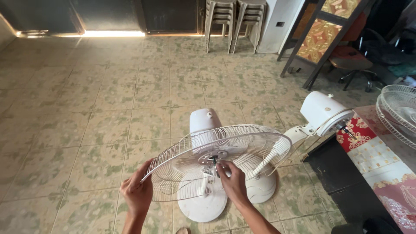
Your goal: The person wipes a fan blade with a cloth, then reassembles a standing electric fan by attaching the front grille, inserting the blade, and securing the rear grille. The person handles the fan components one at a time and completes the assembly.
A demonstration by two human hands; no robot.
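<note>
A white wire fan guard sits tilted over the motor shaft of a white pedestal fan, roughly in the middle of the view and just above both of the person's hands. The left hand grips the guard's outer rim at its lower left edge, fingers curled around the wire ring. The right hand is at the hub of the guard, its fingertips pinched close together right beside the dark shaft that pokes up through the central plate; it may be holding a small nut or fastener there, but the fingers hide whatever is between them. So the guard lies between the two hands, held at the rim on one side and touched at the centre on the other. Beneath it, the fan's round white base rests on the patterned green-and-cream tiled floor. A second white fan, with its guard off and shaft exposed, stands just to the right, leaning near a low table with a red and cream patterned cloth. Another wire guard lies on that table at the right edge. Stacked plastic stools stand against the far wall.
</note>
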